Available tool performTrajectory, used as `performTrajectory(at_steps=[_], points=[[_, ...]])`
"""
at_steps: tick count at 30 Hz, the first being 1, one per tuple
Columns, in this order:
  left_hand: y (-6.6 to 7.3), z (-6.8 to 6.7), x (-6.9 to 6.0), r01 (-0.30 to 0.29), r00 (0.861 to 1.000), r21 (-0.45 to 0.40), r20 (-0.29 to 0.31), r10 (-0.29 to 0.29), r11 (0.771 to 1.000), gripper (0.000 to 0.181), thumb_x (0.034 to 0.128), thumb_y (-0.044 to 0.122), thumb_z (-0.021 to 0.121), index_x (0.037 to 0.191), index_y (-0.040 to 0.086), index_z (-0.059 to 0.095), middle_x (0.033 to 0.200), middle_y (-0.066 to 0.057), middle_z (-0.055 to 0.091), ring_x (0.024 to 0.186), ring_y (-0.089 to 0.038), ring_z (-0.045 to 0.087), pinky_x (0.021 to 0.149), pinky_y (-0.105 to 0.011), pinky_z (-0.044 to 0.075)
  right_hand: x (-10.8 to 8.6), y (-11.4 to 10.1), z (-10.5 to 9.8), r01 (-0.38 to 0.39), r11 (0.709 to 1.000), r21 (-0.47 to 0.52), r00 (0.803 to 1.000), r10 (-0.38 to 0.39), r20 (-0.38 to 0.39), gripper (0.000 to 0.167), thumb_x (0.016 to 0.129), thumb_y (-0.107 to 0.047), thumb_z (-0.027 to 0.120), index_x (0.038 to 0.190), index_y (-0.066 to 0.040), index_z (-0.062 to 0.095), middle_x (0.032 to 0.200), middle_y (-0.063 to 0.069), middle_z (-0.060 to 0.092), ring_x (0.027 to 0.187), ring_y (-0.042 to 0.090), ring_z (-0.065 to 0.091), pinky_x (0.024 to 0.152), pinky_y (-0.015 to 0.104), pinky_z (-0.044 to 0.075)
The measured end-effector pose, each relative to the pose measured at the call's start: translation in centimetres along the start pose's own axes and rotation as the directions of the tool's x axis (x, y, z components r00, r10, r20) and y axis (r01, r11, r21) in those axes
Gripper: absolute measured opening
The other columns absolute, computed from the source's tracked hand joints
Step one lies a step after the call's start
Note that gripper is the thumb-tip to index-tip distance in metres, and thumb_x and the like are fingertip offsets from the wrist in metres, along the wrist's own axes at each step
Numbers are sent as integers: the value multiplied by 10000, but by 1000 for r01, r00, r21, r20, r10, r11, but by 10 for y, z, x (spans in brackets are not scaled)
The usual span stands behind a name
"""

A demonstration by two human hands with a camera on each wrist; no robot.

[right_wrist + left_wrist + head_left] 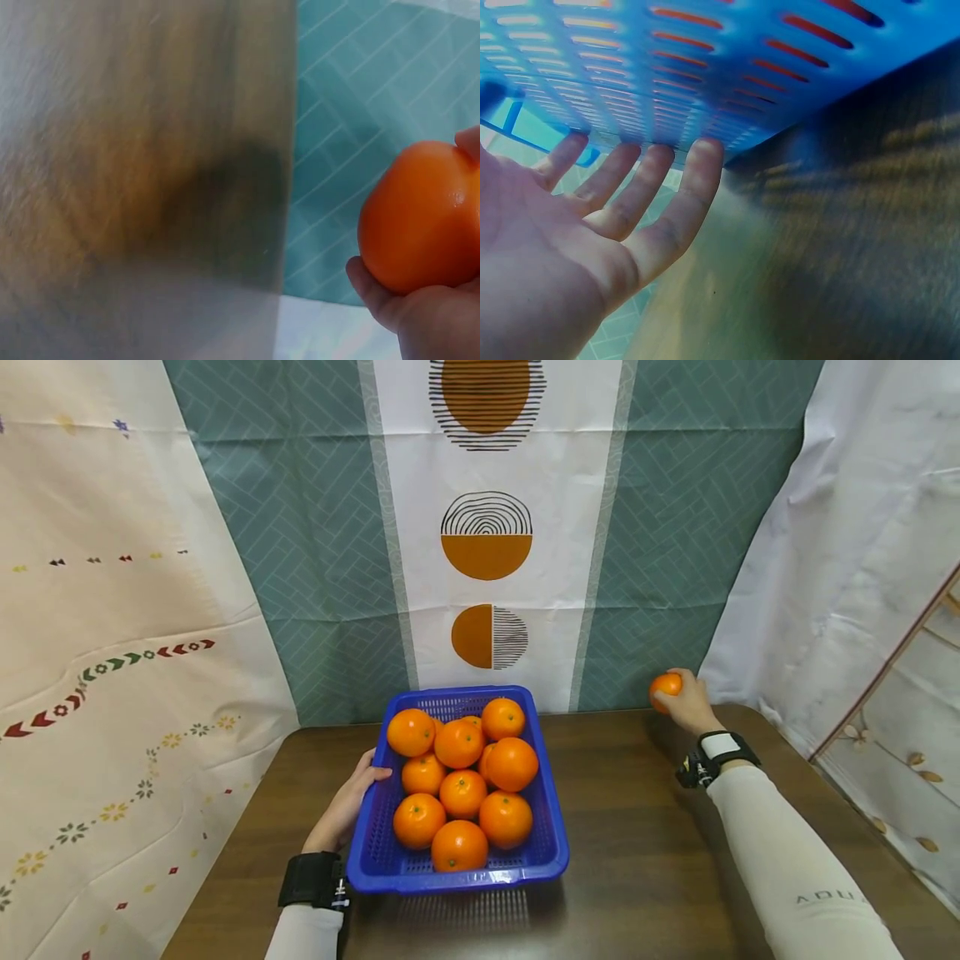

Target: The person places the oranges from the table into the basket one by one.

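Note:
A blue perforated plastic basket (551, 827) holds several oranges (462, 793) heaped together. At its left side is my left hand (348, 802), with the thumb over the rim and the fingers outside. The left wrist view shows four fingertips (705, 150) against the slotted outer wall; the thumb is out of sight there. My right hand (692, 706) grips a single orange (664, 692) above the table's far right corner. In the right wrist view that orange (420, 217) sits between thumb and fingers, partly cut off by the frame's edge.
The brown wooden table (622, 843) carries the basket left of its middle. A green and white patterned cloth (660, 527) hangs along the back edge. Pale cloths hang on the left (135, 693) and right (840, 593).

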State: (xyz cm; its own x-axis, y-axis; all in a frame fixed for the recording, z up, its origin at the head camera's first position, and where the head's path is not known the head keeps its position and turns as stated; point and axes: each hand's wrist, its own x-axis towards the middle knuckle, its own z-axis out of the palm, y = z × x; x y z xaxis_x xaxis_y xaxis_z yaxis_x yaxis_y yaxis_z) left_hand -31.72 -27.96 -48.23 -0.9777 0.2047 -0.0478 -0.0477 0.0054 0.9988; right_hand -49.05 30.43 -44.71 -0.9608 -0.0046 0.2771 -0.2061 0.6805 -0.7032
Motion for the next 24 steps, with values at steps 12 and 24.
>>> performTrajectory(at_steps=[12,24], points=[[-1,0,1,0,1000,17,-23,1,1000,558,1090,249,428,1595,164,205,1521,-251,375,1181,-328,580,916,-381,552,-1,-40,-1,30,999,32,1000,-30,8,644,987,-215,592,1519,63,359,1388,401,348,1149,494,472,942,580,454],[0,1,1,4,1000,0,-18,-4,1000,563,1089,244,431,1598,169,203,1525,-247,366,1165,-313,582,909,-375,548,-10,-80,1,107,989,107,994,-108,4,623,985,-186,637,1520,15,387,1422,367,341,1189,498,480,980,599,447]])
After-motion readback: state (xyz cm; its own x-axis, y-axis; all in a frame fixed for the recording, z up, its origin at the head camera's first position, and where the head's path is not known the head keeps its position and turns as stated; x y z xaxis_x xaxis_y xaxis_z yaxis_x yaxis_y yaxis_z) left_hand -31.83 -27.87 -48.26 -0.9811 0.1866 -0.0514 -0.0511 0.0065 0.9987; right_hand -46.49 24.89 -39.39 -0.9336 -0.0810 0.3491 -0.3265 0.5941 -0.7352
